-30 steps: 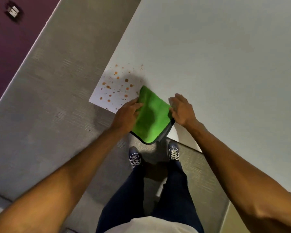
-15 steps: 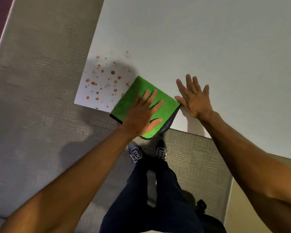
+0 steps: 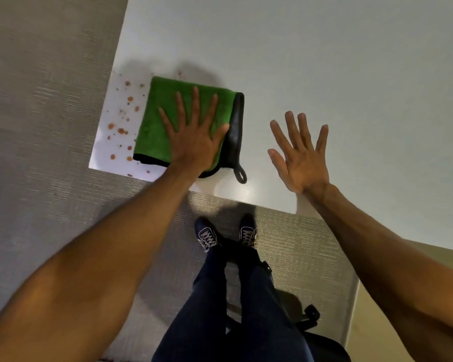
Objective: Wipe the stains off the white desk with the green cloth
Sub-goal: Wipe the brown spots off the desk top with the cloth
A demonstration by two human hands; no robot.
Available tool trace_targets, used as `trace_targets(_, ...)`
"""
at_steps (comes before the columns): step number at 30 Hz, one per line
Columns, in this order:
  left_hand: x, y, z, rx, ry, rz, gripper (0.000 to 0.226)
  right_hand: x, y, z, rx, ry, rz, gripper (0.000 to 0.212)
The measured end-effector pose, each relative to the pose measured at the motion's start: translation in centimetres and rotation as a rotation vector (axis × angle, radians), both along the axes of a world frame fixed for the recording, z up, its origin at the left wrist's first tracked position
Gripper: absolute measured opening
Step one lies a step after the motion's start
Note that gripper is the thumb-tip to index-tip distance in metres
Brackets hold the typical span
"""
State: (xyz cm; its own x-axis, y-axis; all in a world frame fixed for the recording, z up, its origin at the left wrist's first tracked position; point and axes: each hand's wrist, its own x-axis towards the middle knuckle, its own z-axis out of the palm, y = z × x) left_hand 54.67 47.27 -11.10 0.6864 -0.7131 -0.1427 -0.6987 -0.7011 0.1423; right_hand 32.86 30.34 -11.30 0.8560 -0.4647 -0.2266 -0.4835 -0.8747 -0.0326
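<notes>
A folded green cloth (image 3: 154,121) with black edging and a black hanging loop lies near the front left corner of the white desk (image 3: 324,61). My left hand (image 3: 194,142) presses flat on it with the fingers spread. Orange-brown stains (image 3: 120,124) dot the desk just left of the cloth, out to the corner; the cloth covers part of the stained patch. My right hand (image 3: 298,158) is open with spread fingers over bare desk to the right of the cloth, not touching it.
The desk's front edge runs just below both hands and its left edge lies beside the stains. Grey carpet (image 3: 37,126) surrounds the desk. My legs and dark shoes (image 3: 207,237) stand below the edge, with a black chair base (image 3: 309,317) behind them.
My left hand went from gripping the cloth's edge to pressing flat on it and slid it left over part of the stains. My right hand let go and opened beside it.
</notes>
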Motion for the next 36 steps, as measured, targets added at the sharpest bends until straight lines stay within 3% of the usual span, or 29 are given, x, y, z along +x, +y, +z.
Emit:
trace_targets(6,1.1,-0.3,-0.7,-0.015,-0.044,-0.054,0.075,-0.2,-0.5,-1.5,-0.04,-0.089,0.002,0.067)
trace_targets(13,-7.5,3.9,-0.9,-0.113,-0.072,-0.437,0.086,-0.5,-0.5,-1.5,-0.046,-0.101,0.011,0.065)
trace_targets(19,-5.8,3.4,-1.5,-0.132,-0.109,-0.433,0.079,-0.5,-0.3,-1.4,-0.055,-0.113,0.011,0.063)
trace_targets(26,0.9,-0.6,-1.2,-0.024,-0.104,-0.146,0.069,-0.5,-0.2,-1.7,-0.073,-0.114,0.001,0.065)
trace_targets(36,4.4,-0.5,-1.1,-0.02,-0.091,0.292,0.061,-0.6,-0.1,-1.6,-0.056,-0.147,0.003,0.064)
